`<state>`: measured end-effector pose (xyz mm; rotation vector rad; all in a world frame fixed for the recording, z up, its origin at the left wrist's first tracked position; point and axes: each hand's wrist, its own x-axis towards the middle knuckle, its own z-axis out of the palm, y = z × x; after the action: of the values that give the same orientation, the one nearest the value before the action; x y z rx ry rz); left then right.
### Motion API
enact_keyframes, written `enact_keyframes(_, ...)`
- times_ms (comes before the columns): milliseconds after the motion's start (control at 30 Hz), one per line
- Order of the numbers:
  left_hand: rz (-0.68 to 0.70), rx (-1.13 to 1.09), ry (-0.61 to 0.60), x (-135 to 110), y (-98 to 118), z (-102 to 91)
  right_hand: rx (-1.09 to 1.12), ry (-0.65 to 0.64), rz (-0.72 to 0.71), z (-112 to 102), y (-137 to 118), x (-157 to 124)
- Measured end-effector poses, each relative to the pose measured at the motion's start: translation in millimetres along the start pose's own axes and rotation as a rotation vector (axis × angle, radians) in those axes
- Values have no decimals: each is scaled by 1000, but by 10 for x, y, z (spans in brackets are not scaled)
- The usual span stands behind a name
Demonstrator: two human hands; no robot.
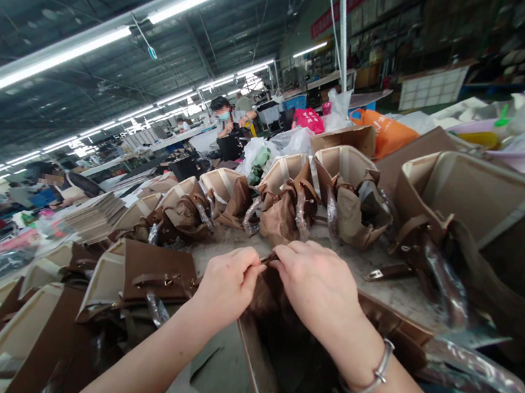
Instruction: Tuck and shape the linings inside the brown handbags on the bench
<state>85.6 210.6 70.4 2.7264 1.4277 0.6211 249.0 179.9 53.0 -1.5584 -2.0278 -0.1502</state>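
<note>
Both hands meet at the upper edge of a brown handbag that stands open in front of me. My left hand is closed, thumb and forefinger pinching the bag's brown edge. My right hand, with a silver bangle at the wrist, pinches the same edge just to the right. The fingertips nearly touch. The bag's dark lining hangs below them. A handle wrapped in clear plastic lies to the right of my right wrist. Another brown handbag with a metal clasp stands left of my left hand.
Several unfinished brown bags with cream inner panels line the table, among them one bag at the right. Stacked flat sheets lie at the left. An orange bag rests behind. A masked person sits farther back.
</note>
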Motion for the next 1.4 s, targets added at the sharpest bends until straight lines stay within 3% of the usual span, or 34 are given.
enact_keyframes(167, -55, -209, 127, -35, -47, 53, -21, 5, 5, 14, -19, 1)
enact_keyframes(367, -224, -432, 107, -75, -76, 59, -15, -7, 18, -13, -23, 27)
enact_keyframes(500, -214, -328, 5, -28, -100, 36, -7, -1, 11, -3, -24, 36)
enact_keyframes(667, -134, -187, -30, 38, -98, 24, -18, 17, -15, 6, 8, 42)
enact_keyframes(867, -200, -231, 27, 31, -71, 59, 0, -21, -25, -31, 90, 51)
enact_keyframes(1100, -115, -191, 36, 60, -64, 65, 2, -3, -10, -43, 97, 50)
enact_keyframes(1400, -134, -186, 53, 97, -23, 76, -10, 41, -1, 12, 30, 43)
